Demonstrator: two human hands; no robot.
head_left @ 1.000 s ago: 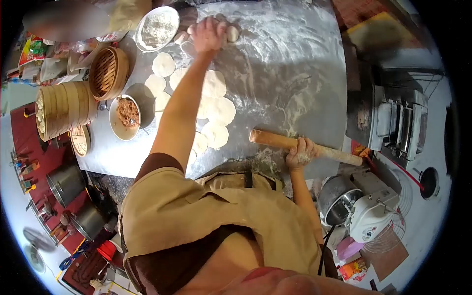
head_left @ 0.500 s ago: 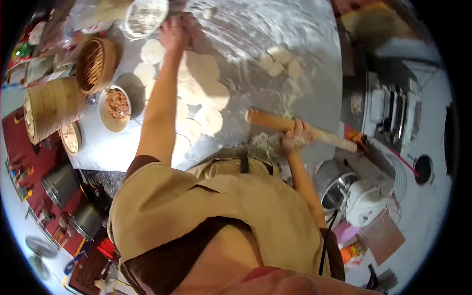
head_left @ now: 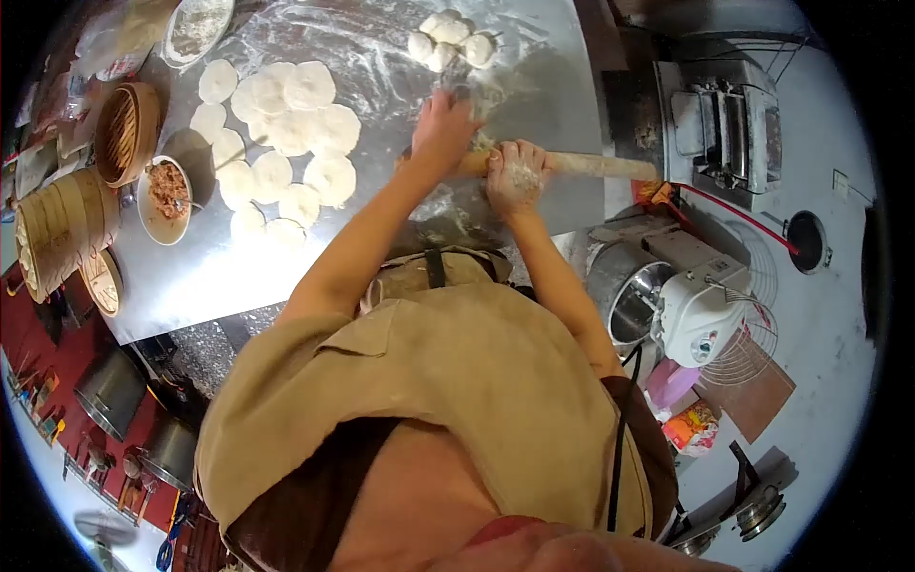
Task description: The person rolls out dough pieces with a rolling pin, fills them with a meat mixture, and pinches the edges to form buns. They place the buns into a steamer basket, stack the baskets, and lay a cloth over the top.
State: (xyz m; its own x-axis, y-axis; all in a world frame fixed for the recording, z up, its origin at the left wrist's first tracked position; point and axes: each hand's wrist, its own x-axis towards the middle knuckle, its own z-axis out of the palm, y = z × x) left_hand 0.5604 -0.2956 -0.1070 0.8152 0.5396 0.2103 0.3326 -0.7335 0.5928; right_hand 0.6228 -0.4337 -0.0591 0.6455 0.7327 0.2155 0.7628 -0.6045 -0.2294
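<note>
My right hand (head_left: 519,176), dusted with flour, is closed around a wooden rolling pin (head_left: 605,166) near the table's front edge. Beside it my left hand (head_left: 445,126) is over the pin's left part, its fingers apart and reaching past it; the fingertips are blurred. Just beyond them lies a cluster of small dough pieces (head_left: 450,30). Flat round dough wrappers (head_left: 331,179) overlap on the floured metal table (head_left: 381,86) to the left.
At the left are a bowl of filling (head_left: 165,195) with a utensil, stacked bamboo steamers (head_left: 67,224), an open steamer (head_left: 127,133) and a flour bowl (head_left: 195,29). A white mixer (head_left: 703,310) and a metal machine (head_left: 729,133) stand at the right.
My left hand has moved from beside the flour bowl to the rolling pin near my right hand. The view has shifted, and the tabletop things appear further left and higher.
</note>
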